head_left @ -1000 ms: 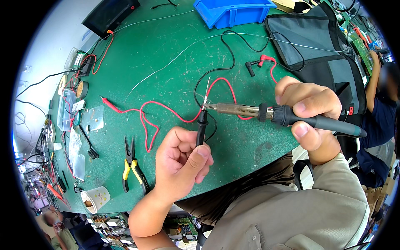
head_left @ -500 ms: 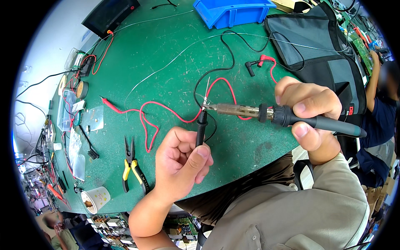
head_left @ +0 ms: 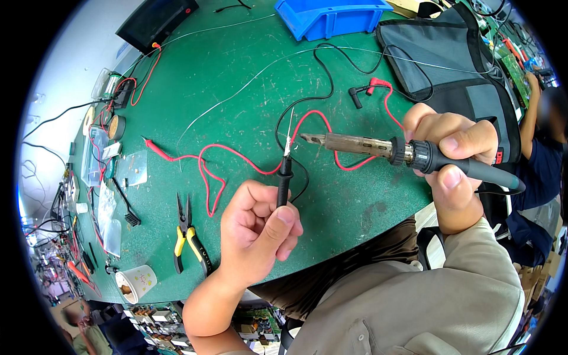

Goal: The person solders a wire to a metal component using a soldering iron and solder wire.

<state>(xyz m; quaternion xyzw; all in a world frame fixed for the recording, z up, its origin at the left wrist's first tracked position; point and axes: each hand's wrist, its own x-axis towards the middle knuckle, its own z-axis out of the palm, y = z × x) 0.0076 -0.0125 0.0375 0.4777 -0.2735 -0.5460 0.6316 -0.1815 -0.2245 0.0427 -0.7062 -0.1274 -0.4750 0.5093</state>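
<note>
My left hand (head_left: 260, 228) is closed around a black test probe (head_left: 284, 183), which it holds upright with the metal tip pointing away from me. Along the probe's metal part there is a shiny, silvery patch, and a thin needle end rises above it. In my right hand (head_left: 452, 154) is a soldering iron (head_left: 361, 144) with a dark grip and a discoloured metal barrel. The iron's tip points left and stands a little apart from the probe's metal. A red test lead (head_left: 236, 152) winds across the table behind the probe, ending in a red probe (head_left: 157, 149) at the left.
Yellow-and-black needle-nose pliers (head_left: 186, 231) lie left of my left hand. Nearby are a paper cup (head_left: 136, 283) and a small black brush (head_left: 126, 204). A blue bin (head_left: 331, 19) and a grey tool bag (head_left: 438, 65) sit at the far side. Another person works at the right.
The soldering iron has moved right, and its tip has come away from the probe's metal. My left hand and the probe have barely moved.
</note>
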